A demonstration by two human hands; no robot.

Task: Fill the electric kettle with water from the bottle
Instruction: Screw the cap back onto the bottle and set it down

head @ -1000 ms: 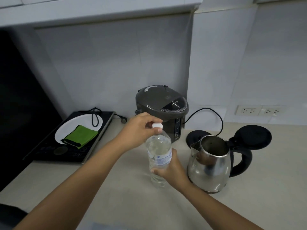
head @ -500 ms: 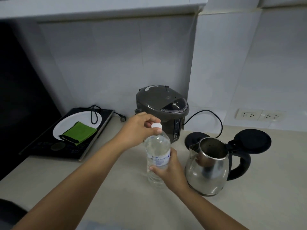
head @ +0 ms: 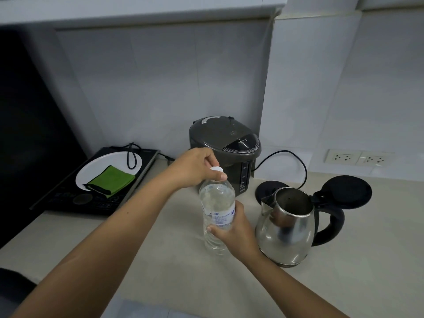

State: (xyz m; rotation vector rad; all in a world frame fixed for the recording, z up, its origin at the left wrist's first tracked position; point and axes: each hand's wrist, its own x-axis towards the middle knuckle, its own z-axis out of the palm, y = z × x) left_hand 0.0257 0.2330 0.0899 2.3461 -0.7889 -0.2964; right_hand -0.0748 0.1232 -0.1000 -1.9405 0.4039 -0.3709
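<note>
My left hand (head: 192, 168) fingers have lifted the cap (head: 216, 169) loose; right hand (head: 234, 235) stays clamped on the bottle (head: 216, 210), ready for pouring.

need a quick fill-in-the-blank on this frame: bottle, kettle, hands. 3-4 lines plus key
1. The left hand pinches the bottle's white ____.
2. The right hand grips the bottle, which stands ____ on the counter.
3. The kettle has its black lid flipped ____.
4. On the white plate lies a folded ____ cloth.

Missing words: cap; upright; open; green
</note>
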